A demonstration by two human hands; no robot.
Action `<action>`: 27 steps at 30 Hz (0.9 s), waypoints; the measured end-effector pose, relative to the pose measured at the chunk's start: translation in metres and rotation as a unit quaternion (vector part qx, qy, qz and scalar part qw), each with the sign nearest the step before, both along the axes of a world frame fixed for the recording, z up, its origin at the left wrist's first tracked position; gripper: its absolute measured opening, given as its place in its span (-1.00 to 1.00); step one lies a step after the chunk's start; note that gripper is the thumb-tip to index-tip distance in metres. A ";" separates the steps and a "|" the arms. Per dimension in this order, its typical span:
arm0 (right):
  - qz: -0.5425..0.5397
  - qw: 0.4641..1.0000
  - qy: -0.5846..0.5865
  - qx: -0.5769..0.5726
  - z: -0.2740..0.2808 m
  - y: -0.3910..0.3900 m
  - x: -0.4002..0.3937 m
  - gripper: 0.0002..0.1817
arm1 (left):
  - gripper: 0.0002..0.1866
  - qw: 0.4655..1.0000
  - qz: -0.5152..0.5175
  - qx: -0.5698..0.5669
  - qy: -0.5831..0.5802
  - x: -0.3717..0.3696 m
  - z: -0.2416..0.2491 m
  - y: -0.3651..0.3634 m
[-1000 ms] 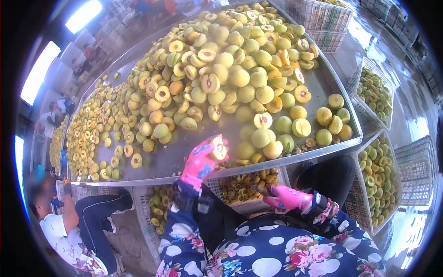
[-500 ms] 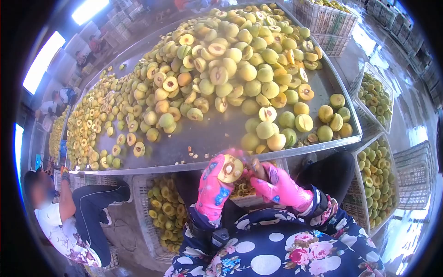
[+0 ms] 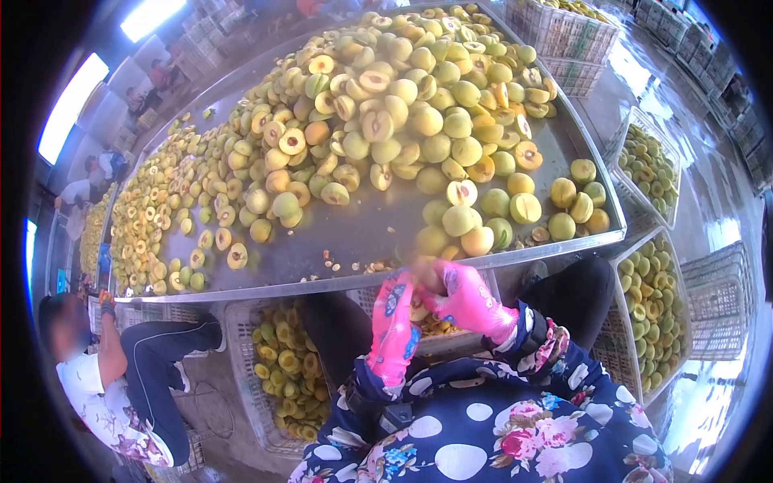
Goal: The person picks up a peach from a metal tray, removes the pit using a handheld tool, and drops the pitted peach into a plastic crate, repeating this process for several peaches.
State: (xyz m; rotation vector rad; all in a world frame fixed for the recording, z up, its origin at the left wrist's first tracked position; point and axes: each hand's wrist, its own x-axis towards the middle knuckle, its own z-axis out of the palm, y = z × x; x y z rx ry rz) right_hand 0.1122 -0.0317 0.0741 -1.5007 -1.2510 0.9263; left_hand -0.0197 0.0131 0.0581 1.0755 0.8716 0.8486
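Observation:
In the head view, my left hand (image 3: 392, 326), in a pink patterned glove, is closed with its fingers up, just in front of the metal table's near edge. The halved yellow-green fruit it grips is mostly hidden behind the glove. My right hand (image 3: 469, 303), gloved alike, presses against the left one. A blurred brown, handle-like piece (image 3: 428, 274) sticks out of its fist; the working end cannot be seen. Beyond both hands, whole and halved fruits (image 3: 460, 220) lie on the table (image 3: 338, 233). Below the hands, cut pieces (image 3: 439, 325) sit in a crate.
Crates of fruit stand at my left (image 3: 241, 366) and right (image 3: 624, 322), with an emptier-looking crate (image 3: 715, 302) farther right. A stacked crate (image 3: 572, 48) is behind the table. A co-worker (image 3: 105, 370) sits at the left. Small scraps (image 3: 330, 264) lie along the table edge.
My hands have come together, and the left has turned so the fruit's cut face with its pit no longer shows. The brown handle has moved left and up slightly.

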 end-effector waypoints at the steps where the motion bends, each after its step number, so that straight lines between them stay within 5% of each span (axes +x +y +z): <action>1: 0.026 0.999 0.018 0.017 0.000 -0.003 -0.002 -0.73 | -0.67 0.995 0.001 -0.089 -0.041 -0.001 -0.004 0.003; 3: 0.079 0.994 0.055 0.051 0.001 -0.011 -0.009 -0.73 | -0.62 0.977 -0.006 -0.186 -0.105 -0.006 -0.003 0.008; 6: 0.132 0.980 0.082 -0.121 0.025 -0.027 -0.001 -0.61 | -0.58 0.967 -0.014 -0.202 -0.155 -0.015 0.005 0.019; 10: 0.078 0.972 0.105 -0.195 0.024 -0.039 0.000 -0.61 | -0.57 0.959 0.008 -0.226 -0.168 -0.019 0.008 0.021; 27: 0.056 0.994 -0.094 -0.026 0.005 -0.048 -0.025 -0.74 | -0.60 0.965 0.021 -0.190 -0.181 -0.012 0.010 0.003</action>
